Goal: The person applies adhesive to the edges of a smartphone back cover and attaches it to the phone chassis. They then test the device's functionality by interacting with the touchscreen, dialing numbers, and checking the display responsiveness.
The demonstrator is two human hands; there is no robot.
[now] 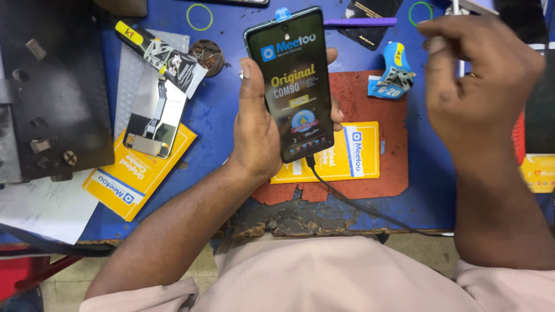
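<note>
1. Head view: my left hand (254, 124) has its grip clamped on a dark smartphone (293, 86), upright above the blue surface (219, 115), with a black cable (358, 205) plugged into its lower end.
2. My right hand (477, 81) hovers curled, its grip pinched together, perhaps on a thin white stick (457, 7).
3. A yellow packet (352, 153) lies on the red mat (376, 98).

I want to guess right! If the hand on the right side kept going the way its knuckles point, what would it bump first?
Probably the phone. The right hand points leftward toward it, though depth is unclear.
</note>
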